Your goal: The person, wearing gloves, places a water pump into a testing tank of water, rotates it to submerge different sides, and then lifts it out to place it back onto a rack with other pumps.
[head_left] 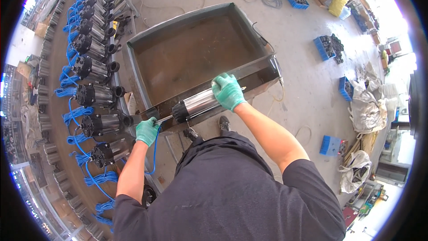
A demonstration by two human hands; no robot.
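The left hand (148,131), in a green knit glove, has its fingers closed around a thin grey metal rod (165,119). The rod goes from those fingers to the black end (180,112) of a shiny silver metal cylinder (199,103). It looks too small here to tell if the rod is a tool or a part of the cylinder. A bright blue cable (154,154) hangs in a loop below the left fingers.

The right hand (228,92), in a green glove too, has its fingers bent over the other end of the cylinder, gripping it. So the silver cylinder is between the left and right fingers, along the near side of a big grey metal tank (249,31). The tank (it is brown inside) is just past the fingers.

To the left of the left fingers is a long row of silver and black metal cylinders (99,70), with coils of blue cable (76,115) beside them. Well to the right of the right fingers, a blue plastic crate (330,145) is on the grey floor (307,93).
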